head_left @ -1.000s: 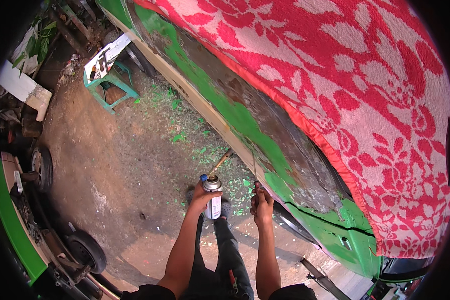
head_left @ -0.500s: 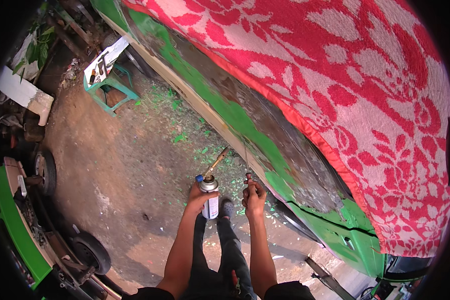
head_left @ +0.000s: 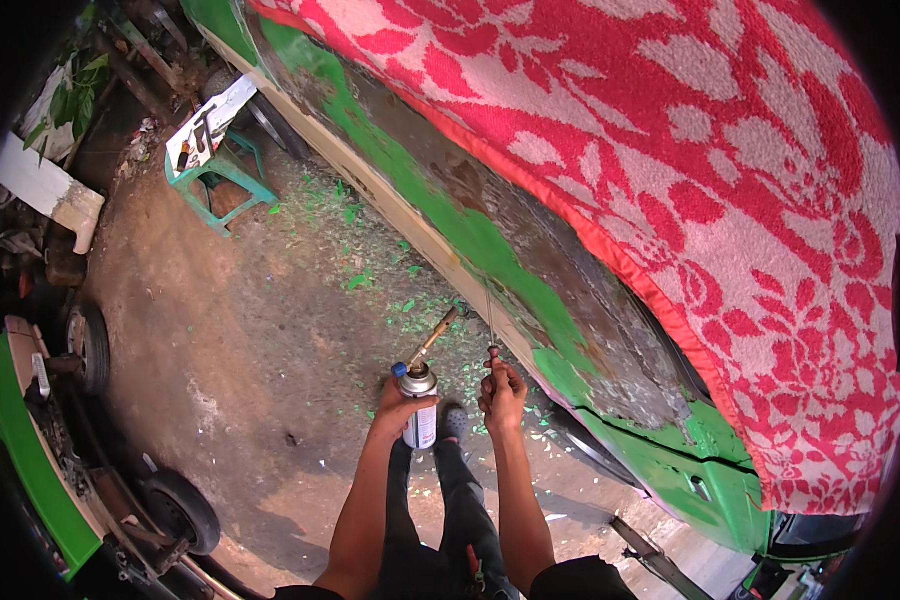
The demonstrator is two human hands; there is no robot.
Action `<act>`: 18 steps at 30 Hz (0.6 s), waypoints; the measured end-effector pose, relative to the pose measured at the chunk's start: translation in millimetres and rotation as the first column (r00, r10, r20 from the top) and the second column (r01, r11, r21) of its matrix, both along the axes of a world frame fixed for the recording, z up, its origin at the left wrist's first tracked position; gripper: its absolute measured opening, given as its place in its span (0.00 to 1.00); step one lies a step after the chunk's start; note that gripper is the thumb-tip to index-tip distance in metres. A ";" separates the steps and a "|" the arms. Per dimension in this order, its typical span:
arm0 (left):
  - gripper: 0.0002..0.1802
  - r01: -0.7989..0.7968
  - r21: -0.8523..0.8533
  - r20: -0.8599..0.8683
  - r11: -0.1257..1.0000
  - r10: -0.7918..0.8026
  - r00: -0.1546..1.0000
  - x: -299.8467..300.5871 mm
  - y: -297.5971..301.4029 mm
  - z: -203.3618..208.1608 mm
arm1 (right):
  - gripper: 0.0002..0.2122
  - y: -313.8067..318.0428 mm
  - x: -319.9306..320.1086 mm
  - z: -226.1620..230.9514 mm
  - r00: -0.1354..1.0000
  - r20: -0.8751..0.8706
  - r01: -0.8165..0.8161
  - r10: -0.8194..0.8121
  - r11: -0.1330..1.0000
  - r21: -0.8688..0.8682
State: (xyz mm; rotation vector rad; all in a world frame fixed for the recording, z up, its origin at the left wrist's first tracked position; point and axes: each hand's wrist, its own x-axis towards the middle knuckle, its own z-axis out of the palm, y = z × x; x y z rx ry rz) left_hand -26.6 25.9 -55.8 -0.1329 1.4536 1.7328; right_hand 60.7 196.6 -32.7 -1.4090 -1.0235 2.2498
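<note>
My left hand (head_left: 395, 408) is wrapped round a gas torch (head_left: 422, 415), a white canister with a blue knob and a brass nozzle that slants up toward the car side. In my right hand (head_left: 503, 396) is a screwdriver (head_left: 492, 345), gripped by its reddish handle. Its thin shaft points away from me at the lower edge of the car body (head_left: 460, 225); whether the tip touches cannot be made out. Green paint there is partly stripped, leaving brown-grey bare patches. No flame shows at the nozzle.
A red and pink floral blanket (head_left: 670, 190) covers the car's upper part. Green paint flakes (head_left: 355, 280) litter the ground. Far left, a green plastic stool (head_left: 225, 190) carries a hammer (head_left: 205, 130) and other tools. Another green vehicle part (head_left: 30, 440) with wheels stands at the left.
Both hands are almost where they were. The torch sits slightly lower in view, and the screwdriver has shifted a little to the left.
</note>
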 end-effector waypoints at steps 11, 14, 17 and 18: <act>0.27 0.036 0.031 0.040 0.999 -0.038 0.999 -5.9 -4.8 -3.7 | 0.11 -6.6 -19.9 1.6 1.000 0.025 0.013 -0.015 0.999 0.049; 0.26 0.014 -0.015 0.004 1.000 -0.014 1.000 -4.6 -7.8 -0.7 | 0.11 -13.5 -18.2 4.4 0.999 0.013 0.032 -0.032 0.998 0.053; 0.26 -0.017 -0.022 -0.025 1.000 0.016 1.000 -5.3 -11.8 2.0 | 0.10 -21.7 6.2 14.0 0.994 0.058 0.089 -0.093 0.993 0.072; 0.26 -0.018 -0.018 -0.029 1.000 0.017 0.999 -8.2 -14.2 0.9 | 0.10 -22.0 3.2 12.5 0.995 0.056 0.074 -0.078 0.995 0.067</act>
